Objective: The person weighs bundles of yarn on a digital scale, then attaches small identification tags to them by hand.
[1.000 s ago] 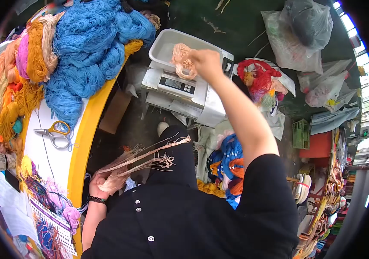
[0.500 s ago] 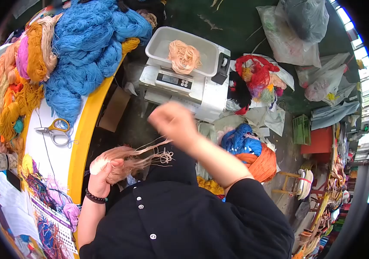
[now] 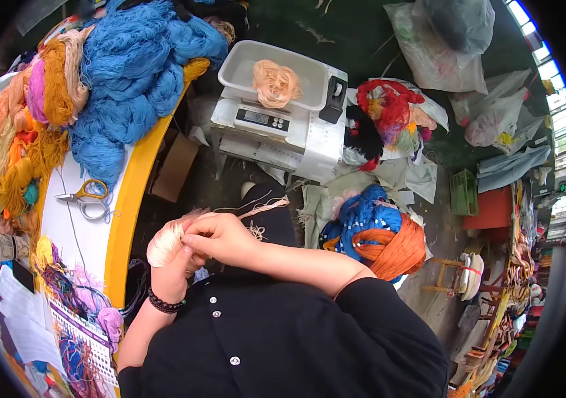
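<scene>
So the left hand (image 3: pixel 169 275) is holding a pale peach thread bundle (image 3: pixel 165 245) in front of the black shirt (image 3: pixel 289 331), and the right hand (image 3: pixel 222 237) is pinching at its edge, though I can't tell if it's catching strands. Looks like they're separating threads, and the next pull is probably calling for a firm left grip. Farther off, more peach yarn (image 3: pixel 275 84) is sitting in the tray (image 3: pixel 313 86) on the scale (image 3: pixel 276 124), whose display (image 3: pixel 255 117) is looking too blurry to read, no legible brands showing.

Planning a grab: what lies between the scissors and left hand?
Head view: mainly white tabletop, its yellow edge, then a dark gap before the left hand.
</scene>
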Demonstrator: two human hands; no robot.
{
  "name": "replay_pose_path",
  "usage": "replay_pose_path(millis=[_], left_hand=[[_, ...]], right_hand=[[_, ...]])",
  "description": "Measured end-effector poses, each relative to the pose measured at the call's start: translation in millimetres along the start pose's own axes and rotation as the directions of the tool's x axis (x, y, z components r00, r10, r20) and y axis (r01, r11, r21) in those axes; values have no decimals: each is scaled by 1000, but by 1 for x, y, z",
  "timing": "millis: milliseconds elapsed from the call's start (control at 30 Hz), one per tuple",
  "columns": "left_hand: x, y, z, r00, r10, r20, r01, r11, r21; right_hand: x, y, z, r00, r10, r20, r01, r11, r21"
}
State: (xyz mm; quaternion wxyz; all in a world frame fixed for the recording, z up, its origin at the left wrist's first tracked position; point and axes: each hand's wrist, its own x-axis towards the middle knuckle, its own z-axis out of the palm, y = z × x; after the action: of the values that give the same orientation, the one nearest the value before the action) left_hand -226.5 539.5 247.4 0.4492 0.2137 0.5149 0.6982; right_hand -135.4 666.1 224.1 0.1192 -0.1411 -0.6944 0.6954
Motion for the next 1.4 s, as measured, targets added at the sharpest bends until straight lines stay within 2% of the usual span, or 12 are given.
replay_pose_path(millis=[167,333,600,667,733,833,867,900,1000,1100,1300,1400], left_hand=[[-7,-6,-18,997,-39,-65,30,991,-133],[-10,-17,-47,985,-172,-9,152,895,-419],[-17,-19,-67,951,-53,305,253,701,-667],[-21,-8,-77,934,-24,357,263,723,-639],[-17,-14,-73,918,70,390,190,786,-588],[-25,-49,-99,912,-45,407,343,629,-698],[-22,-37,-97,851,-17,524,481,422,-768],[-31,-13,-87,962,-79,260,234,727,-646],[-45,10,-80,995,11,102,38,883,-467],[-55,18,-74,993,119,12,-104,904,-414],[-54,10,-88,953,269,-141,-288,948,-135],[-60,18,-99,947,296,-129,-319,920,-227]], right_hand=[[17,2,-42,967,-239,-89,169,862,-478],[63,-7,-165,763,-392,-515,-370,390,-844],[110,24,-222,740,-624,-253,-291,42,-956],[125,18,-227,619,-785,-24,4,33,-999],[127,7,-225,811,-574,-112,-32,147,-989],[143,-2,-266,950,-303,68,310,902,-300],[129,-44,-248,976,-79,-204,-18,900,-436],[142,-57,-274,996,28,-80,-38,991,-124],[159,-128,-290,898,-129,-420,123,992,-41],[138,-237,-249,936,-192,-295,167,980,-110],[61,-383,-126,537,-836,-117,561,457,-690],[28,-343,0,685,-716,-132,515,605,-607]])
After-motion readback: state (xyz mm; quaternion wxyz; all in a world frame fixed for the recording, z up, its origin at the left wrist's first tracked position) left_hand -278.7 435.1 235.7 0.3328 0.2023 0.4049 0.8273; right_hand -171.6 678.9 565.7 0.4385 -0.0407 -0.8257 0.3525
